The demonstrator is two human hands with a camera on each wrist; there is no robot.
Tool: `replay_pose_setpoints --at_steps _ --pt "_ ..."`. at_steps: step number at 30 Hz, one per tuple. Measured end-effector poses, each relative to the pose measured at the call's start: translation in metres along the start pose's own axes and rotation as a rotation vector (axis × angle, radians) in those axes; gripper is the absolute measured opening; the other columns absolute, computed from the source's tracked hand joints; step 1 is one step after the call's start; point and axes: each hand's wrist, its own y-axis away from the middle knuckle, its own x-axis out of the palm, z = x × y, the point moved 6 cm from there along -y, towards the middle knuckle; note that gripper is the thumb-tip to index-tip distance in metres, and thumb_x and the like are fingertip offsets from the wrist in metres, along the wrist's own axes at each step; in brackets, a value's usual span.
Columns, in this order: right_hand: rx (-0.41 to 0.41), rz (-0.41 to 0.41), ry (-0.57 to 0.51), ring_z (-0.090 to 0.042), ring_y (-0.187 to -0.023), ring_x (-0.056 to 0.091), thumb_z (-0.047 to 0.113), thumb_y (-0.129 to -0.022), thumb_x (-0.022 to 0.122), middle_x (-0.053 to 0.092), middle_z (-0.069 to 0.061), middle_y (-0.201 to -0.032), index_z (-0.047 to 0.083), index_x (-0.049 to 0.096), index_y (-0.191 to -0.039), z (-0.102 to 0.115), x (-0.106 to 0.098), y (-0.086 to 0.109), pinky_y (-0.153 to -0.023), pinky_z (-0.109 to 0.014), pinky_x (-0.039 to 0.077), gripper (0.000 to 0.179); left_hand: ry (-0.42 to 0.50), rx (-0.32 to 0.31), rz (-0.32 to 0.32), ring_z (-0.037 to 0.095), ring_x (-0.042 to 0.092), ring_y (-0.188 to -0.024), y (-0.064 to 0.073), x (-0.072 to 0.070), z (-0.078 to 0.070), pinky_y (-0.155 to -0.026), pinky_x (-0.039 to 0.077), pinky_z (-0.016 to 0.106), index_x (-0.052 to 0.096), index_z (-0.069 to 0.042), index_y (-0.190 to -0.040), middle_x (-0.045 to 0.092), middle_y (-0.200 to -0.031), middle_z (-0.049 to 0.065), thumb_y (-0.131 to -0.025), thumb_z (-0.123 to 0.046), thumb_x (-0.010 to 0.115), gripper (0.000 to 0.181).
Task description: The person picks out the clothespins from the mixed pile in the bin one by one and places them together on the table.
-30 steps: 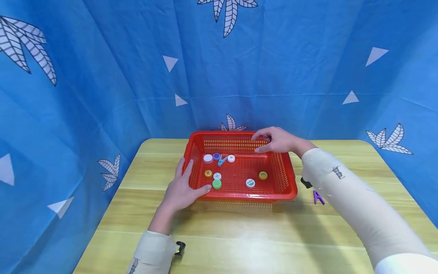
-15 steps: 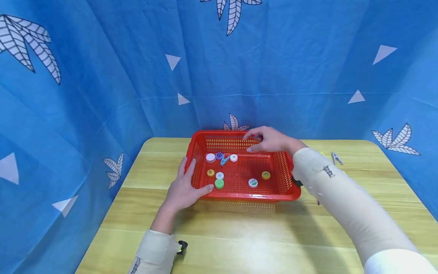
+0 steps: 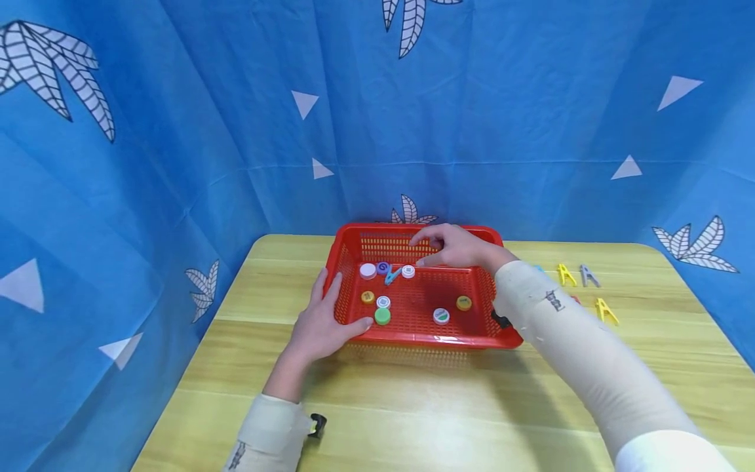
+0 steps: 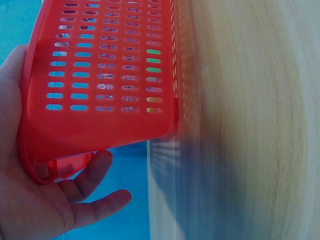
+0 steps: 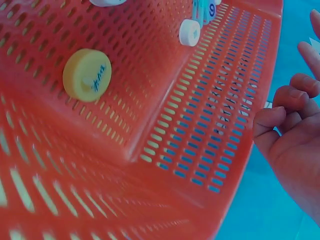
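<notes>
A red plastic basket [image 3: 413, 337] holds several bottle caps and a light blue clothespin [image 3: 393, 275]. My left hand [image 3: 318, 328] rests spread over its front left corner, fingers on the side rim and thumb along the front, beside a green cap [image 3: 383, 316]. Over the back of the basket hovers my right hand [image 3: 454, 246], its fingers loosely bent with nothing visible between them. Its fingertips are nearest a white cap [image 3: 408, 271]. Other caps include a pink one [image 3: 368, 271], a purple one [image 3: 383, 268] and a yellow one [image 5: 87, 75].
To the right on the wooden table [image 3: 413, 406] lie yellow clothespins [image 3: 567, 275] and a grey-purple one [image 3: 589, 275]. My right forearm partly covers a red piece and a light blue piece there. A blue patterned curtain [image 3: 472, 131] hangs behind and on both sides.
My right hand has moved left over the basket toward the white cap. The forearm now covers the purple clothespin, and other clothespins have come into sight. The left hand stays on the corner.
</notes>
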Motion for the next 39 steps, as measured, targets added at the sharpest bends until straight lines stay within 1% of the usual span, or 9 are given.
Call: replay_pose_setpoints --at_steps 8,12,16,21,26,28,32,35,39 --pt "0.008 -0.012 -0.027 -0.027 -0.080 0.049 0.029 -0.083 0.082 0.048 -0.011 -0.082 0.016 0.064 -0.133 -0.003 0.009 -0.006 -0.069 -0.040 0.043 0.054 -0.004 0.004 -0.006 0.031 0.039 -0.131 -0.001 -0.001 0.000 -0.083 0.057 0.050 0.018 -0.020 -0.162 0.004 -0.165 0.000 -0.073 -0.055 0.082 0.115" --pt "0.011 -0.005 -0.053 -0.028 -0.082 0.049 0.029 -0.083 0.083 0.050 -0.012 -0.085 0.016 0.064 -0.134 -0.009 0.015 -0.011 -0.068 -0.039 0.045 0.056 -0.009 0.009 -0.005 0.031 0.040 -0.131 -0.002 -0.002 -0.001 -0.083 0.056 0.050 0.018 -0.020 -0.162 0.005 -0.165 0.000 -0.073 -0.056 0.082 0.115" --pt "0.025 0.011 -0.068 -0.029 -0.088 0.049 0.032 -0.082 0.083 0.052 -0.013 -0.093 0.018 0.063 -0.135 -0.014 0.024 -0.014 -0.068 -0.038 0.046 0.058 -0.010 0.013 -0.005 0.032 0.041 -0.131 -0.003 -0.001 0.001 -0.083 0.057 0.050 0.019 -0.019 -0.162 0.006 -0.165 0.000 -0.073 -0.056 0.082 0.115" --pt "0.056 0.027 -0.096 -0.029 -0.096 0.049 0.028 -0.082 0.083 0.056 -0.016 -0.107 0.020 0.061 -0.137 -0.019 0.034 -0.019 -0.074 -0.040 0.049 0.060 -0.007 0.017 -0.011 0.031 0.041 -0.130 -0.005 0.000 0.002 -0.081 0.057 0.049 0.020 -0.020 -0.161 0.009 -0.164 0.001 -0.072 -0.054 0.083 0.115" --pt "0.054 0.043 -0.121 -0.033 -0.113 0.047 0.026 -0.083 0.082 0.054 -0.015 -0.127 0.021 0.059 -0.139 -0.021 0.040 -0.026 -0.085 -0.044 0.050 0.061 -0.007 0.014 -0.019 0.031 0.042 -0.130 -0.005 -0.001 0.002 -0.081 0.057 0.049 0.021 -0.019 -0.161 0.010 -0.164 0.001 -0.071 -0.053 0.084 0.115" --pt "0.051 0.054 -0.127 -0.034 -0.118 0.046 0.026 -0.082 0.083 0.053 -0.015 -0.132 0.021 0.058 -0.140 -0.021 0.042 -0.029 -0.088 -0.046 0.050 0.063 -0.004 0.013 -0.017 0.031 0.041 -0.131 -0.005 -0.001 0.002 -0.081 0.057 0.049 0.021 -0.019 -0.161 0.010 -0.164 0.001 -0.071 -0.053 0.084 0.115" --pt "0.070 0.076 -0.138 -0.033 -0.119 0.045 0.027 -0.080 0.084 0.052 -0.014 -0.133 0.023 0.057 -0.142 -0.023 0.046 -0.034 -0.091 -0.048 0.049 0.068 -0.002 0.008 -0.010 0.030 0.040 -0.132 -0.006 -0.001 0.004 -0.081 0.057 0.049 0.019 -0.020 -0.161 0.009 -0.164 0.000 -0.071 -0.053 0.084 0.115" --pt "0.106 0.095 -0.160 -0.030 -0.117 0.045 0.026 -0.078 0.085 0.052 -0.015 -0.132 0.026 0.056 -0.142 -0.027 0.049 -0.037 -0.091 -0.049 0.049 0.070 0.001 0.010 -0.010 0.030 0.040 -0.131 -0.007 0.000 0.004 -0.082 0.057 0.048 0.019 -0.021 -0.161 0.009 -0.164 -0.001 -0.072 -0.054 0.084 0.115" --pt "0.145 0.157 -0.196 -0.031 -0.119 0.043 0.025 -0.077 0.085 0.049 -0.016 -0.134 0.025 0.053 -0.145 -0.031 0.056 -0.040 -0.094 -0.051 0.047 0.075 0.000 0.016 -0.009 0.029 0.041 -0.130 -0.008 0.000 0.005 -0.082 0.057 0.048 0.020 -0.021 -0.161 0.009 -0.164 -0.001 -0.073 -0.055 0.083 0.114"
